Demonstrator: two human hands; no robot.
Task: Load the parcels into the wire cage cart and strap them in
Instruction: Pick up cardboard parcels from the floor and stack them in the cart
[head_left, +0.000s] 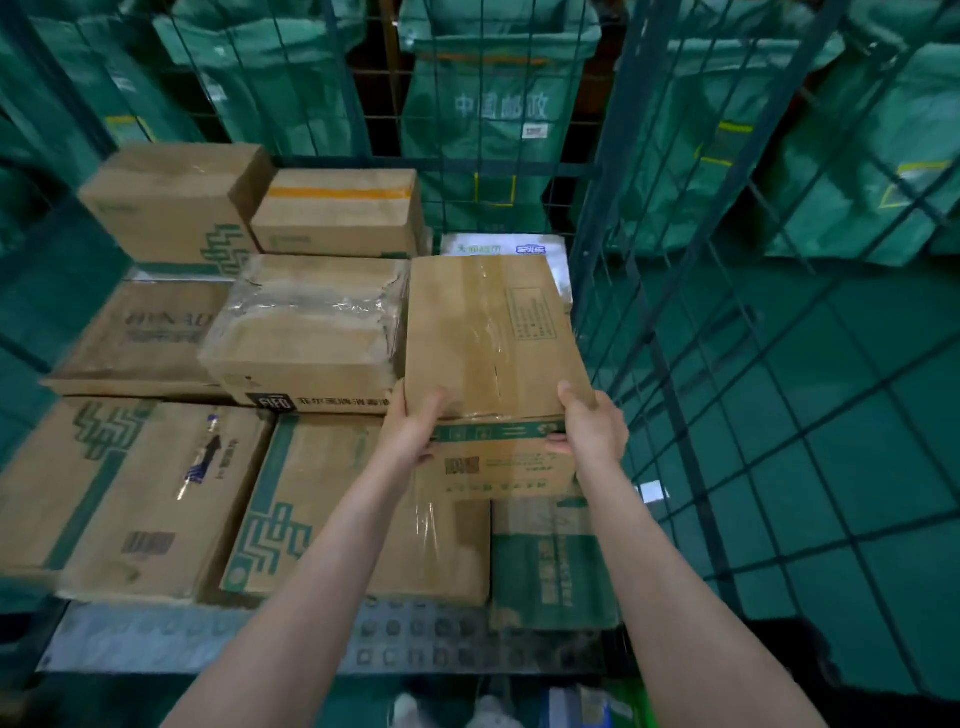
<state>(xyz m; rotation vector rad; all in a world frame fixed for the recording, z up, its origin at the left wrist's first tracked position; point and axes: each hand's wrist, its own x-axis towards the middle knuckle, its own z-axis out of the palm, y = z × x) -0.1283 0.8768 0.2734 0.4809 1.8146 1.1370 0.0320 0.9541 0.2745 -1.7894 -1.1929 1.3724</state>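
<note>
Seemingly both grips (413, 434) (592, 431) round parcel (488, 332).

Both bare forearms (332, 571) reach forward, nearly straight, converging a little. The left hand (413, 431) grips the near-left corner of a parcel (483, 338), thumb up along its edge. The right hand (595, 431) grips the near-right corner, thumb on top, fingers curled onto the near face.

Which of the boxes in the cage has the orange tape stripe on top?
The box in the back row, right of the taller green-logo box and behind the plastic-wrapped one. Only it carries an orange band across its lid.
</note>
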